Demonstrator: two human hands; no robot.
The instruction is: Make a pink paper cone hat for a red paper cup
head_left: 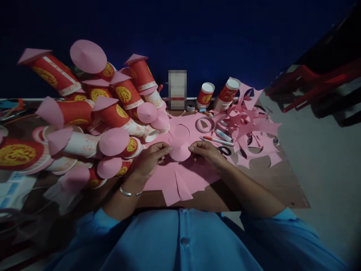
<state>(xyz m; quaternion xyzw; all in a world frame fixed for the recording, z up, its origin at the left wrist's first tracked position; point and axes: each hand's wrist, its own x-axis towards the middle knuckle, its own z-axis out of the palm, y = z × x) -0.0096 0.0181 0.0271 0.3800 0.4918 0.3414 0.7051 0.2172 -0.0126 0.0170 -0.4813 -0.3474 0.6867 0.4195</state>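
Observation:
Between my two hands is a pink paper cone (180, 149), shallow and round, held by its edges above pink paper sheets (158, 178). My left hand (155, 156) pinches its left edge between thumb and fingers. On the opposite edge, my right hand (204, 151) has a similar pinch. Just behind the cone, a round cut outline (182, 131) shows in the pink paper. Scissors with black handles (225, 150) lie beside my right hand, their blades partly hidden. A marker pen (217, 140) rests near them.
Red and white paper cups with pink cone tops (125, 88) are piled at the left. Two red cups (205, 96) stand at the back. Cut pink scraps (254, 128) heap up at the right, near a tape roll (205, 124). A red chair (307, 84) is beyond the table.

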